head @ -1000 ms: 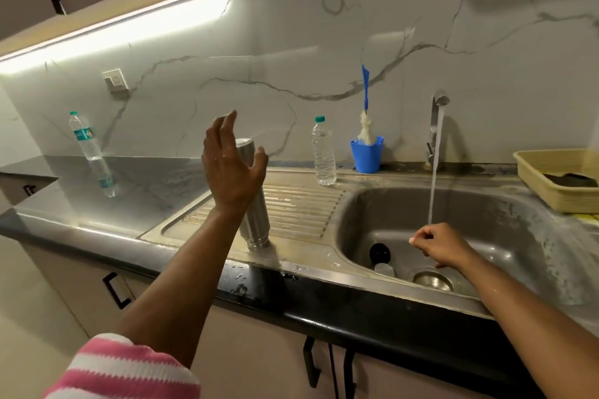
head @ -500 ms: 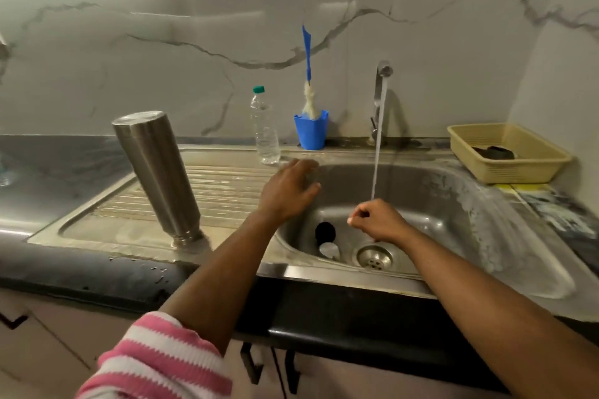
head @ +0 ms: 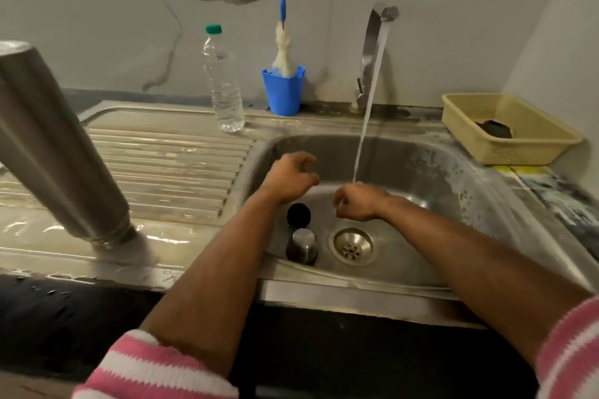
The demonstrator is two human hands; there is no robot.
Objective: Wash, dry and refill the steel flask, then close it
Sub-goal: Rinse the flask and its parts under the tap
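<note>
The steel flask [head: 55,152] stands upside down on the ribbed draining board [head: 168,155], with its mouth on the wet metal and its closed base up, so its long axis is close to vertical, leaning in this wide view toward 11 o'clock. Both hands are over the sink basin [head: 421,178], away from the flask. The left hand [head: 291,178] hovers above the left side of the basin with its fingers loosely curled, and it holds nothing. The right hand [head: 359,201] is just under the stream of water [head: 369,100] from the tap [head: 372,42]; its fingers are curled in too, and no object is visible inside them. From the left hand the flask lies at about 9 o'clock, well apart; from the right hand it is farther still, so the left hand seems to be the nearer one for reaching the flask. On the basin floor, toward 6 o'clock from the left hand, a black cap [head: 298,214] and a small steel cup [head: 302,244] lie just beside the drain [head: 351,245]; these are probably the parts that close the flask. It appears that the hands are being rinsed and that the drying and refilling are not yet done. A plastic water bottle [head: 223,81] stands at the back edge of the board.
</note>
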